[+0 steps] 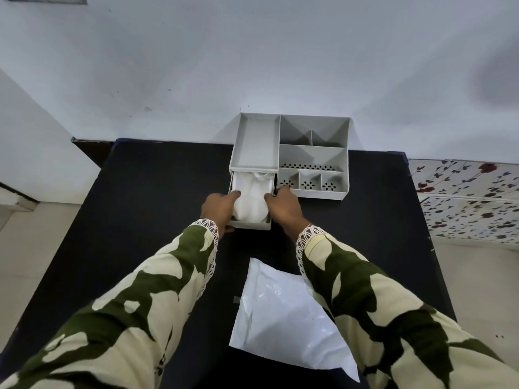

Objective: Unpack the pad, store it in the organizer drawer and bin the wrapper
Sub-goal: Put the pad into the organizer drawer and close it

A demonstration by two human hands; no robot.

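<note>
A grey organizer (311, 153) stands at the far edge of a black table. Its drawer (252, 226) is pulled out toward me under the left tray. A white pad (251, 200) lies inside the drawer, filling most of it. My left hand (219, 206) grips the pad's left side and my right hand (283, 204) grips its right side, both pressing it down into the drawer. The white plastic wrapper (283, 318) lies flat on the table near me, partly under my right sleeve.
The black table (157, 197) runs from the wall to the near edge. A white wall rises behind the organizer. A floral-patterned surface (463, 197) lies off the table's right side. Pale floor shows on both sides.
</note>
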